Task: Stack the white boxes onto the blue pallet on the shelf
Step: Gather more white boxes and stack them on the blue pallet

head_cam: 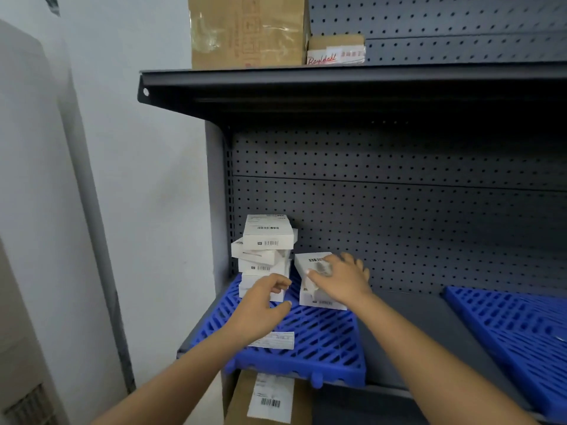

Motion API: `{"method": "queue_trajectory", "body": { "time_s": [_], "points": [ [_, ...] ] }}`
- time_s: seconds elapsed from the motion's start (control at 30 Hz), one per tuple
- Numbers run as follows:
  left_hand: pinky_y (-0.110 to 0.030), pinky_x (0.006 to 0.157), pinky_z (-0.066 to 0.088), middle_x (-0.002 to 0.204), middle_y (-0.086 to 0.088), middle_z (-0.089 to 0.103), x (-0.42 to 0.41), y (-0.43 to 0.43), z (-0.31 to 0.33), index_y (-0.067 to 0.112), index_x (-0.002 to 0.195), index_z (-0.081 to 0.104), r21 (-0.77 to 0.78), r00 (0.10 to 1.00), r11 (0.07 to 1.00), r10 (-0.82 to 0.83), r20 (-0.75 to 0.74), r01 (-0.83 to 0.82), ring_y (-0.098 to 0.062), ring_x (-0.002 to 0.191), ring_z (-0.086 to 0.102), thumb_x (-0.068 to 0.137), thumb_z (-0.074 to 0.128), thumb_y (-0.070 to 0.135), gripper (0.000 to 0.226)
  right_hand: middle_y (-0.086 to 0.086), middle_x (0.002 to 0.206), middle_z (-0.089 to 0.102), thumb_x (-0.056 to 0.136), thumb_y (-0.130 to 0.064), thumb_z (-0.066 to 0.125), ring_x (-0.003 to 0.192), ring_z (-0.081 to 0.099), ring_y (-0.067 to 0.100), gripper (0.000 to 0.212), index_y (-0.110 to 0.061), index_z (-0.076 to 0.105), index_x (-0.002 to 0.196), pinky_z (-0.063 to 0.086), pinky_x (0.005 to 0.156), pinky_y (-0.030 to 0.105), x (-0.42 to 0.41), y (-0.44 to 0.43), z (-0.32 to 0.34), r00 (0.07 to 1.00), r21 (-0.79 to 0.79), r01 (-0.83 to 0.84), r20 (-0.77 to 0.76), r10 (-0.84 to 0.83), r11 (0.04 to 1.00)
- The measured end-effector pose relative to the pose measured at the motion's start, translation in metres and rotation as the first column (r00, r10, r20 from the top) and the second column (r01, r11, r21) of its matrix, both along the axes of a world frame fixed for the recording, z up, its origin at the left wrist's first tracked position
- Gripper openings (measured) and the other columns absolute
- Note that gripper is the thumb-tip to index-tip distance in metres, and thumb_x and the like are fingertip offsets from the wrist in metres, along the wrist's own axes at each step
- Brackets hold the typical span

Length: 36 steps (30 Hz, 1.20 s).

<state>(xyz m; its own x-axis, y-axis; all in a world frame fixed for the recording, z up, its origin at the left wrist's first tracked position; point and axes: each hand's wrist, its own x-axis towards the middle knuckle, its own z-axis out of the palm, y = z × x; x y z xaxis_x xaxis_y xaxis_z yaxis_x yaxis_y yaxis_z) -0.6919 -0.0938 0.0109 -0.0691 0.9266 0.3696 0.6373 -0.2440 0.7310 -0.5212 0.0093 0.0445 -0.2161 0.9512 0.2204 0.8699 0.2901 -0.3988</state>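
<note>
The greatest risk is being posed by the tall stack of white boxes (267,243) at the back left corner of the blue pallet (322,342). Its layers are being carried out of line, with one box near the top skewed and overhanging. If it is being nudged from the front, or if more weight is being added off-centre, a topple towards the pallet's left edge is judged likely. A smaller risk is being run at the short stack (319,297), just to the right of the tall one on the same pallet. If its top box (310,262) is being released while crooked, a slide off the box beneath is being invited. A loose paper label (274,340) near the pallet's front edge could also be swept off by a forearm.

The right hand (343,279) is being stretched forward over the pallet's back half. The top box is being gripped from above, with the thumb set at its near corner and the fingers bent over its far side. The left hand (260,311) is being held above the pallet's left middle, just in front of the tall stack's lowest boxes. Its fingers are loosely half-curled, its thumb is pointing right, and nothing is being held in it. Whether the stack is being touched cannot be told.
</note>
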Motion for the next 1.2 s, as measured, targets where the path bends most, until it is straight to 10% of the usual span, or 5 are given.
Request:
{"method": "queue_trajectory", "body": {
  "time_s": [0.37,1.2],
  "points": [
    [0.0,0.083,0.035,0.119,0.017,0.052,0.008,0.005,0.01,0.033,0.118,0.05,0.037,0.96,0.96,-0.274,-0.058,0.276,0.006,0.112,0.047,0.089,0.06,0.019,0.033,0.002,0.149,0.027,0.087,-0.053,0.056,0.137,0.023,0.024,0.064,-0.03,0.036,0.143,0.02,0.112,0.037,0.049,-0.076,0.012,0.995,0.106,0.07,-0.079,-0.062,0.992],
    [-0.021,0.097,0.038,0.121,0.012,0.052,0.254,-0.09,0.001,0.028,0.115,0.054,0.031,0.724,0.724,-0.685,-0.078,0.689,-0.001,0.113,0.049,0.087,0.063,0.018,0.03,0.0,0.14,0.033,0.081,-0.057,0.06,0.129,0.037,0.024,0.074,-0.033,0.03,0.145,0.034,0.107,0.04,0.267,-0.315,-0.026,0.881,0.071,0.469,0.03,-0.471,0.881]
  ]
}}
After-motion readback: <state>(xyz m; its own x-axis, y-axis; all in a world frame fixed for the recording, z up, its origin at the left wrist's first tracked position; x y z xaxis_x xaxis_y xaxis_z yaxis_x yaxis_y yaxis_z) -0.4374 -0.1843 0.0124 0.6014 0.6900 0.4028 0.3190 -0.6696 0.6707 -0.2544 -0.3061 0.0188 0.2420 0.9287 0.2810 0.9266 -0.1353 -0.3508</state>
